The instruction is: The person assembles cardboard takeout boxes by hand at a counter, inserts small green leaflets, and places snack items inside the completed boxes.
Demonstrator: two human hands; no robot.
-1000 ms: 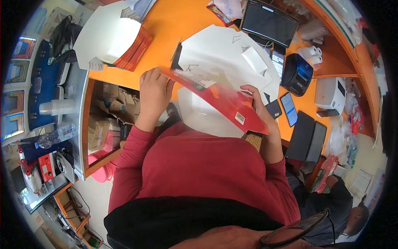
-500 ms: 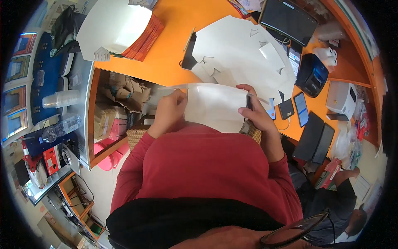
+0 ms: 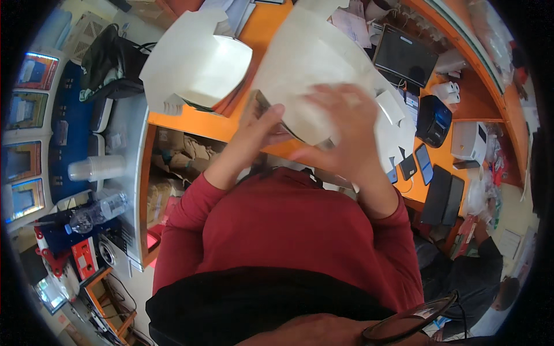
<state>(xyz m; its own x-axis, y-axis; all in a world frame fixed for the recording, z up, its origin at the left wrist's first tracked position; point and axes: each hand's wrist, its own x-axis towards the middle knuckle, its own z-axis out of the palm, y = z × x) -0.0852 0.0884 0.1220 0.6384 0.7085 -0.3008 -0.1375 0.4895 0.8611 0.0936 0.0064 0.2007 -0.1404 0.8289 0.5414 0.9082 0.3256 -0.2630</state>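
Note:
A white paperboard blank [image 3: 294, 63] stretches from the table's far edge down to my hands, its near end pale brown along a folded side. My left hand [image 3: 259, 130] grips its near left corner, with the thumb on the edge and the fingers tucked behind. Over its right part hovers my right hand [image 3: 346, 130], smeared by motion, fingers and thumb spread apart. Whether the right fingertips touch the board I cannot tell. Beneath and to the right lie more white die-cut sheets [image 3: 398, 135] with slits and tabs.
At left stands a stack of white-lined, red-sided paperboard trays [image 3: 199, 63]. To the right are a dark tablet [image 3: 404, 55], a black card terminal [image 3: 434, 121], a phone [image 3: 424, 163] and a black folding case [image 3: 441, 195]. Clear cups [image 3: 97, 168] sit far left. A person [image 3: 467, 277] is at lower right.
The board has gone from level before my chest to tilted and farther forward over the table. My right hand has let go of its right edge and spread. The camera view has shifted.

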